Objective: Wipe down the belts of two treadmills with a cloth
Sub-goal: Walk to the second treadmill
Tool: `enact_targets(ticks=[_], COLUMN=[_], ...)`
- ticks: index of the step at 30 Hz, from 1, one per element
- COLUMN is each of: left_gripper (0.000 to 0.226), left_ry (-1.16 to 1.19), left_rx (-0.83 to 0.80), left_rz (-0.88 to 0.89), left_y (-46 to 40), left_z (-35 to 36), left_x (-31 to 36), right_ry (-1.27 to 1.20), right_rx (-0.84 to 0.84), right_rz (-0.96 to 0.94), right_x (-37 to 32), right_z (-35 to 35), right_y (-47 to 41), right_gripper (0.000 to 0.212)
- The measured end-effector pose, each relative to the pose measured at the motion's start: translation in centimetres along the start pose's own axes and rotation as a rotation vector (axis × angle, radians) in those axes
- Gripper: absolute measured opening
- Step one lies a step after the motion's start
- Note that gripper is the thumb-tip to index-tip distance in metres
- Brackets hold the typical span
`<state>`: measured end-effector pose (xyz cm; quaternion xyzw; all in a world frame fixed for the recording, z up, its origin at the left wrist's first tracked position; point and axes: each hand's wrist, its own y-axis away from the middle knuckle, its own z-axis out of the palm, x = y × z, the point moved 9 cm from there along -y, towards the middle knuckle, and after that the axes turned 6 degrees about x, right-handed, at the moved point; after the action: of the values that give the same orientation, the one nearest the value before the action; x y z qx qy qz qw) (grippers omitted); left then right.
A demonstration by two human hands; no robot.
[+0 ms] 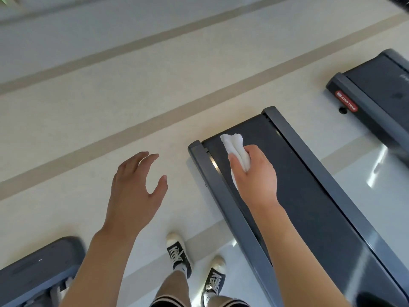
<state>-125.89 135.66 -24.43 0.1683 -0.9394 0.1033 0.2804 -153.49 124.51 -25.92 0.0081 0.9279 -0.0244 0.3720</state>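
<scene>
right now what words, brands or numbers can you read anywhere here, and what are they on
"STAR TRAC": white letters on a red oval badge, on the rear end cap of the far treadmill.
Faint pale marking on that treadmill's belt: cut off at the picture edge, unreadable.
Nothing readable on the near treadmill, the white cloth or the shoes.

Floor (93,111): pale cream, matte, crossed by darker tan stripes (155,120) running diagonally. Glossy light-grey panel (365,196) at right reflects bright daylight patches. Dark grey machine base (37,269) at lower left.
</scene>
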Motion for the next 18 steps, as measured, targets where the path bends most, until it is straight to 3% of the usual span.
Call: enact_targets(ticks=[8,18], left_gripper=[0.054,0.053], left_ry=[-0.042,-0.013], left_rx=[0.06,0.087], left_rz=[0.062,0.119], left_y=[-5.2,-19.6], left_z=[-8.3,-17.1], left_x=[-0.9,-8.1], right_ry=[0.0,0.058], right_rx=[0.038,0.093], right_rz=[-0.055,-0.131], right_x=[-7.7,-23.3], right_z=[-2.1,5.2], right_y=[-3.0,-11.2], right_gripper=[0.024,0.024])
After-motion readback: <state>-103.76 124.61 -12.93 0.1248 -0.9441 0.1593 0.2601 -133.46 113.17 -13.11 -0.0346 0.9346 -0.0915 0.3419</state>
